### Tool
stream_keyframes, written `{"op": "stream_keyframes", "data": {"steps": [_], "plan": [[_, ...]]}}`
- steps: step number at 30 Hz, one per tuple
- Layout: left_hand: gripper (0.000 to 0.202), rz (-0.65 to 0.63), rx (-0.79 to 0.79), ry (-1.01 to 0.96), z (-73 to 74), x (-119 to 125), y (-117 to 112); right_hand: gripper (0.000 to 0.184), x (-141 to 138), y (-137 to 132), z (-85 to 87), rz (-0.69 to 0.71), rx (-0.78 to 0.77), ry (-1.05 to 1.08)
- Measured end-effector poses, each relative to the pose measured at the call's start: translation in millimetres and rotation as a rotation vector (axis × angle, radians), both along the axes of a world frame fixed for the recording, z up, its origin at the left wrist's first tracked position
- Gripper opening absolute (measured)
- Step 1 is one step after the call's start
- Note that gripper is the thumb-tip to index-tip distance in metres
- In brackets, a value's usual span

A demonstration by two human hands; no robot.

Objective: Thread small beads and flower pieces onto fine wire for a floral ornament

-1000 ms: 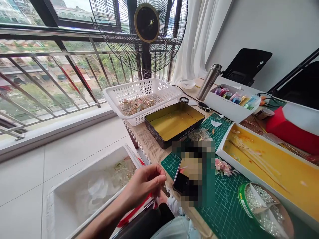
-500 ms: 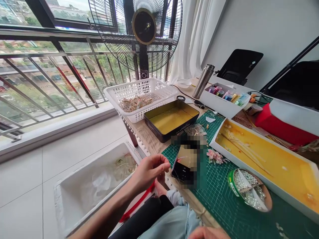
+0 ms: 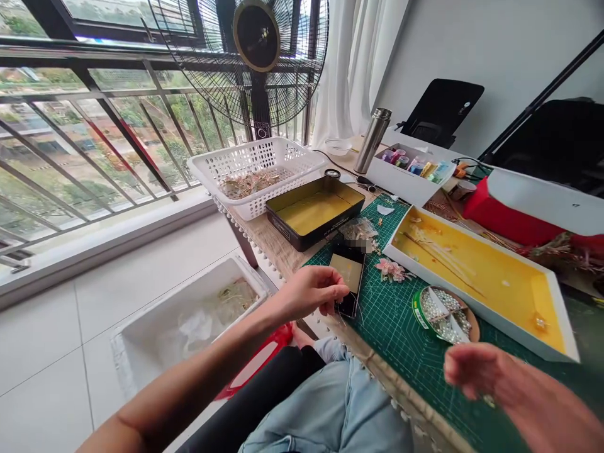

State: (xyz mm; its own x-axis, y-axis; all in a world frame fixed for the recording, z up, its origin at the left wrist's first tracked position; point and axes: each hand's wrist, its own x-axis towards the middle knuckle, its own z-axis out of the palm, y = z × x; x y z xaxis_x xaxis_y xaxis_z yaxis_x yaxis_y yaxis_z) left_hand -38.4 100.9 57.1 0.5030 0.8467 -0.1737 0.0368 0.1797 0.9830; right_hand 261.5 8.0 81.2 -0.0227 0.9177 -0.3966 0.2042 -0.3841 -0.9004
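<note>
Far L, 1 white foam box (image 3: 134,336), contents hard to make out. Now 1 L hand (image 3: 325,290), thumb + index tips pressed tog., anything between too fine to see. 1 phone (image 3: 345,270), 2 o'clock of that hand, partly hidden behind it. 1 pink flower piece (image 3: 391,270), phone's 3 o'clock. Then 1 bead tub (image 3: 417,311), flower's 4 o'clock, beads (image 3: 430,306) uncountable. And 1 R hand (image 3: 484,371), tub's 5 o'clock, fingers curled, blurred; can't tell if gripping; forearm (image 3: 557,402) cut off.
</note>
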Motion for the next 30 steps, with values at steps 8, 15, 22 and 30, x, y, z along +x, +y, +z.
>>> {"op": "stream_keyframes", "data": {"steps": [8,15,22,30], "plan": [[0.018,-0.169,0.213,0.186,17.9,51.2,14.9,0.042,-67.6,27.9,1.2,0.213,-0.176,0.3],[0.019,-0.153,0.299,0.208,8.1,66.1,20.4,0.035,-53.3,15.7,-5.2,0.202,-0.252,0.33],[0.022,-0.196,0.236,0.185,10.4,72.0,16.1,0.042,-35.2,5.8,-6.5,0.182,-0.151,0.219],[0.025,-0.43,-0.037,0.031,15.0,80.0,-9.7,0.042,16.9,-11.4,12.5,0.365,-0.11,0.038]]}}
